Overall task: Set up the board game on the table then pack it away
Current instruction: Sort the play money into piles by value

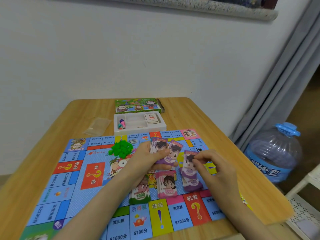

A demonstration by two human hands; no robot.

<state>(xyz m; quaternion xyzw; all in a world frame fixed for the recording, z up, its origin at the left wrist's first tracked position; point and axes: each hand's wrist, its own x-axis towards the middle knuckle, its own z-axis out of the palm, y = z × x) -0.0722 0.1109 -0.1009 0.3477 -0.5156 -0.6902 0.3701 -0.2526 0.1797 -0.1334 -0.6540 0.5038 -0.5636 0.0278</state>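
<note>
The tray behind the board — box behind that; a bag, apparently, left.

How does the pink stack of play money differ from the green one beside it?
The pink stack of paper play money is marked 5000; the green stack of paper play money is marked 1000. The pink stack is uncovered; the left forearm hides part of the green one. Both lie on the colourful game board.

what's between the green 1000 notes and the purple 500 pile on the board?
Head view: the pink 5000 stack lies between them, flat on the board.
</note>
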